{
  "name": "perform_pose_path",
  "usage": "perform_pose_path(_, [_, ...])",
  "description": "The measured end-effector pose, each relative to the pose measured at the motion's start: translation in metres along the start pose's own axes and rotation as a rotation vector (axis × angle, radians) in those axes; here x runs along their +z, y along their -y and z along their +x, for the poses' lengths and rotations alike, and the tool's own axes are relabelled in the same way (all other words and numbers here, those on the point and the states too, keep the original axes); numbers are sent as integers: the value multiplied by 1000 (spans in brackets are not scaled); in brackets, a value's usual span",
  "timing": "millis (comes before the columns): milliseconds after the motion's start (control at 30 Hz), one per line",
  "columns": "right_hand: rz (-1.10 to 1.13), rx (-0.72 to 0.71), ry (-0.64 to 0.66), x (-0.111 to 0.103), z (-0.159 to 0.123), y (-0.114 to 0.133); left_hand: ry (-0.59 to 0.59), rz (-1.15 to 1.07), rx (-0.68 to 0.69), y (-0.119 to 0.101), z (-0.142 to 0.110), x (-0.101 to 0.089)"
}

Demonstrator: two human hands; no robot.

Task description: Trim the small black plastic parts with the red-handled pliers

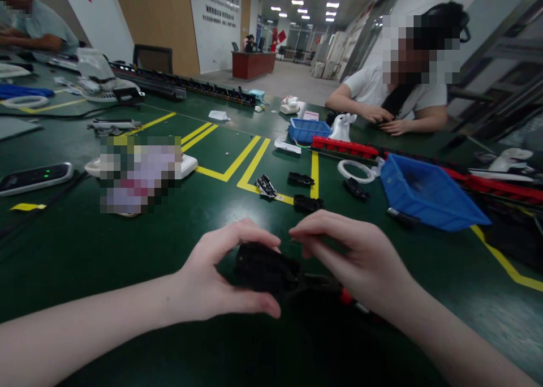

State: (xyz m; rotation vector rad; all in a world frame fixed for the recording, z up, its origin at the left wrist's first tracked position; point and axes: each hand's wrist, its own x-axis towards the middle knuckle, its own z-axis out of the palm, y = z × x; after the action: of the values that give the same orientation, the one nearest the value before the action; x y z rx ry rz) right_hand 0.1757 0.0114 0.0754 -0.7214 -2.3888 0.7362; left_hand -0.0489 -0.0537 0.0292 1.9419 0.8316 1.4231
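The left hand [207,276] curls around a dark, blocky black part [265,265], fingers over its top and thumb along its near lower edge, holding it above the near middle of the green table [182,234]. The right hand [367,257] is just beside the part's right end, thumb and forefinger brought together in a pinch; I cannot tell whether anything small is caught between those 2 tips. Below the right hand a red piece [346,296] shows, though shadow and blur make it hard to say what it belongs to. Beyond the hands, 2 small black pieces, the farther one [301,179] and the nearer one [308,203], lie near a strip of yellow tape [314,175], with 1 black-and-white piece [266,186] to their left. Farther right, another black piece [356,189] lies close to a white ring [356,171], and a large blue bin [432,194] stands beside them, a smaller blue tray [309,130] behind. A red rail [345,146] runs along the table toward the right. Across the table sits a co-worker [399,93] in a white top, both forearms over the table edge. At the far left lies a dark device [36,179] with green lights.
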Motion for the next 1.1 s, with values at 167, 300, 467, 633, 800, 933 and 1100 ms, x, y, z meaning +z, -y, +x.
perform_pose_path(167, [109, 73, -163, -12, -17, 47, 22, 30, 64, -22, 4, 4])
perform_pose_path(300, [91, 66, -121, -7, -21, 62, 74, 60, -4, -33, 6, 4])
perform_pose_path(467, [42, 159, -179, -1, -20, 60, 141, 103, -54, -40, 8, 3])
perform_pose_path(633, [-35, 158, -129, 2, -19, 52, 129, 163, -33, -36, 5, 3])
perform_pose_path(800, [-41, 183, -123, 4, -21, 49, 90, 228, -14, -28, 1, 5])
perform_pose_path(933, [-25, 181, -150, 2, -21, 53, 64, 188, -71, -28, 2, 5])
perform_pose_path(1100, [-82, 32, -203, 4, -20, 56, 83, 43, -217, -34, 3, 4])
